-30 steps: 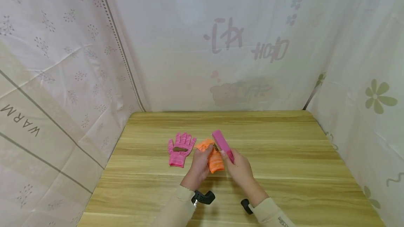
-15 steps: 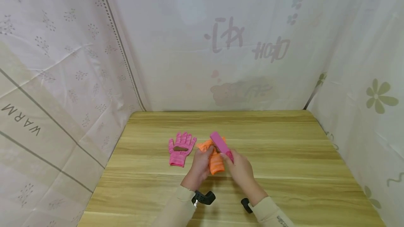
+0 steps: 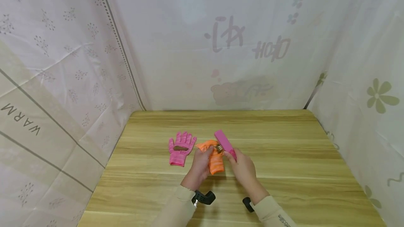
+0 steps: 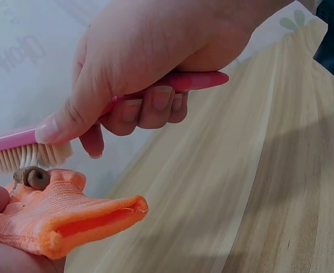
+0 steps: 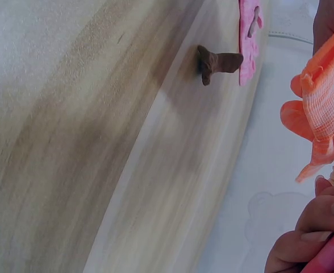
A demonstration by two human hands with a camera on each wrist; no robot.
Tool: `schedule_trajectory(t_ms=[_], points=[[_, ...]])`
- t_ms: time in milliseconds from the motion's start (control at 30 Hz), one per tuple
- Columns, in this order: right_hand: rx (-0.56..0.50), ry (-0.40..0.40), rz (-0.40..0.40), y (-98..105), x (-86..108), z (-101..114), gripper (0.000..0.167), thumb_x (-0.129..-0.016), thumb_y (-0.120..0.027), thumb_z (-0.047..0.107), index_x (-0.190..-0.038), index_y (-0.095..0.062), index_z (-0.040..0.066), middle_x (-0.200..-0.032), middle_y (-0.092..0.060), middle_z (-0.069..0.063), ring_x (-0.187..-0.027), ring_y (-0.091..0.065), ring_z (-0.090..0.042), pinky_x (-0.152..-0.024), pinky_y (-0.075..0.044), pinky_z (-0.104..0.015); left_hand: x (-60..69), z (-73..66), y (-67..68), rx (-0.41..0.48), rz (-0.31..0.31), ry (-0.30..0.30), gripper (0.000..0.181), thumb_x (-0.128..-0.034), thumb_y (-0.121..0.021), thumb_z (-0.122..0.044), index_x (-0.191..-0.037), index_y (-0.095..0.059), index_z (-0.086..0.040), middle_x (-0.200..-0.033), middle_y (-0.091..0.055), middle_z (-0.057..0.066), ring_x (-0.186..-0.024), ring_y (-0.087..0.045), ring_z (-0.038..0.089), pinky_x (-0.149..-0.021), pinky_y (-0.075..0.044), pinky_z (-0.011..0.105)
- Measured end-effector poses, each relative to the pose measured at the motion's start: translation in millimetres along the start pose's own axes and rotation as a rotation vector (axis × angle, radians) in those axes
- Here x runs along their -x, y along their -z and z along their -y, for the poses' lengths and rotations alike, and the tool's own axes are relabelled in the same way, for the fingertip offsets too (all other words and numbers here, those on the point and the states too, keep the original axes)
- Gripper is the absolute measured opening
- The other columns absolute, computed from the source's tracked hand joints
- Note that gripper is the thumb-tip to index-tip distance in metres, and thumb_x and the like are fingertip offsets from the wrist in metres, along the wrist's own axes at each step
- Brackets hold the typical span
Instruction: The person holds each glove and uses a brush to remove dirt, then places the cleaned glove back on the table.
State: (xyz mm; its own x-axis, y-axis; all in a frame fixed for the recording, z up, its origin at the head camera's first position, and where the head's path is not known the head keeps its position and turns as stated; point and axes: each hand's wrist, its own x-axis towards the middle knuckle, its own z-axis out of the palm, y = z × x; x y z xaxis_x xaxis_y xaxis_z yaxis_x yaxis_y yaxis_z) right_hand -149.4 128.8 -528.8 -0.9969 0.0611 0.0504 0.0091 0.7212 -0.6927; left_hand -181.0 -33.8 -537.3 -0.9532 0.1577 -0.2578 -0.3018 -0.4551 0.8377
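Observation:
In the head view my left hand (image 3: 200, 162) grips an orange striped glove (image 3: 216, 164) over the middle of the table. The glove's open cuff faces me in the left wrist view. A curled brown lump (image 4: 33, 177) sits on top of it, right under the bristles (image 4: 28, 157) of a pink brush. Fingers and thumb of my right hand (image 3: 243, 165) wrap round the handle of this pink brush (image 3: 224, 141). Bristle tips touch the lump. To the left, a pink glove (image 3: 177, 158) lies flat, with a brown strip (image 3: 180, 148) across its palm.
Wood-patterned table (image 3: 284, 150) runs under both hands, with printed curtains (image 3: 189, 45) behind and at the sides. The right wrist view shows a brown piece (image 5: 219, 62) near the pink glove; I cannot pick it out in the head view.
The brush first shifts slightly left over the orange glove, then back right, where more of the brown lump shows. My left hand and the pink glove stay nearly in place.

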Motion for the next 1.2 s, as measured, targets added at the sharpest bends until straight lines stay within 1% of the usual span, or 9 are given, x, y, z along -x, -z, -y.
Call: schedule_trajectory(t_ms=[167,333,533,633,700,833,967,1133,1200], points=[[0.001,-0.012,0.005,3.4,0.9,-0.5,0.044,-0.1,-0.054,0.054,-0.087,-0.054,0.012,-0.064,-0.041,0.0,-0.055,-0.036,-0.014,-0.05,-0.03,-0.028,1.4,-0.7,-1.0,-0.015,-0.016,0.022,0.031,-0.1067,-0.05,-0.017,-0.132,-0.053,0.002,-0.109,-0.068,0.008,-0.096,-0.069,0.017,-0.081,-0.06,0.034],[-0.003,-0.022,0.005,5.3,2.0,-1.5,0.044,-0.1,-0.053,0.054,-0.089,-0.055,0.012,-0.064,-0.04,0.0,-0.055,-0.036,-0.014,-0.05,-0.03,-0.028,1.4,0.0,-1.0,-0.039,-0.026,0.019,0.031,-0.1064,-0.051,-0.017,-0.131,-0.052,0.003,-0.109,-0.067,0.008,-0.095,-0.069,0.017,-0.08,-0.06,0.034],[-0.041,-0.061,0.005,6.0,0.3,-2.4,0.049,-0.101,-0.05,0.057,-0.09,-0.057,0.01,-0.065,-0.041,0.0,-0.056,-0.037,-0.015,-0.051,-0.032,-0.028,-0.5,0.6,-1.2,-0.01,-0.009,0.026,0.034,-0.1073,-0.05,-0.019,-0.133,-0.051,0.003,-0.111,-0.067,0.009,-0.095,-0.069,0.019,-0.079,-0.059,0.035],[-0.09,-0.087,-0.003,6.9,-1.5,-2.6,0.048,-0.103,-0.048,0.055,-0.095,-0.059,0.009,-0.066,-0.042,0.0,-0.057,-0.038,-0.015,-0.052,-0.033,-0.029,-2.7,0.6,0.0,0.013,-0.021,0.027,0.033,-0.1078,-0.048,-0.019,-0.132,-0.05,0.002,-0.109,-0.065,0.008,-0.091,-0.066,0.017,-0.074,-0.057,0.033],[-0.11,-0.088,-0.008,7.0,-2.0,-1.4,0.046,-0.104,-0.049,0.052,-0.095,-0.058,0.008,-0.066,-0.04,-0.001,-0.057,-0.037,-0.015,-0.051,-0.033,-0.029,-4.3,0.5,0.9,0.022,-0.036,0.031,0.031,-0.108,-0.048,-0.019,-0.131,-0.05,0.001,-0.106,-0.064,0.006,-0.088,-0.065,0.017,-0.071,-0.056,0.032],[-0.095,-0.043,-0.005,4.3,-0.6,5.5,0.042,-0.104,-0.051,0.049,-0.09,-0.056,0.01,-0.065,-0.039,0.0,-0.056,-0.036,-0.014,-0.051,-0.031,-0.027,-5.4,0.1,0.5,0.027,-0.038,0.021,0.028,-0.1081,-0.046,-0.016,-0.13,-0.05,0.002,-0.104,-0.064,0.005,-0.09,-0.064,0.016,-0.073,-0.055,0.031],[-0.086,0.015,0.013,-1.7,3.5,14.0,0.041,-0.102,-0.054,0.051,-0.093,-0.059,0.011,-0.065,-0.043,0.001,-0.055,-0.039,-0.013,-0.05,-0.032,-0.027,-3.4,-1.3,-3.4,0.03,-0.016,0.004,0.03,-0.1071,-0.049,-0.016,-0.131,-0.054,0.002,-0.106,-0.067,0.004,-0.096,-0.067,0.014,-0.081,-0.058,0.03],[-0.001,0.062,0.02,-7.0,7.7,16.8,0.038,-0.101,-0.057,0.047,-0.099,-0.062,0.01,-0.064,-0.045,0.001,-0.056,-0.041,-0.013,-0.051,-0.032,-0.027,-0.3,-3.2,-6.6,0.026,-0.035,0.016,0.037,-0.1047,-0.056,-0.023,-0.135,-0.059,-0.003,-0.116,-0.072,0.007,-0.1,-0.071,0.016,-0.086,-0.06,0.034],[0.036,0.067,0.01,-7.0,7.5,15.9,0.035,-0.101,-0.059,0.045,-0.1,-0.063,0.01,-0.065,-0.044,0.001,-0.056,-0.041,-0.013,-0.052,-0.032,-0.027,0.2,-4.2,-6.9,0.02,-0.042,0.016,0.037,-0.105,-0.055,-0.022,-0.135,-0.058,-0.002,-0.117,-0.072,0.008,-0.101,-0.07,0.016,-0.086,-0.06,0.034]])
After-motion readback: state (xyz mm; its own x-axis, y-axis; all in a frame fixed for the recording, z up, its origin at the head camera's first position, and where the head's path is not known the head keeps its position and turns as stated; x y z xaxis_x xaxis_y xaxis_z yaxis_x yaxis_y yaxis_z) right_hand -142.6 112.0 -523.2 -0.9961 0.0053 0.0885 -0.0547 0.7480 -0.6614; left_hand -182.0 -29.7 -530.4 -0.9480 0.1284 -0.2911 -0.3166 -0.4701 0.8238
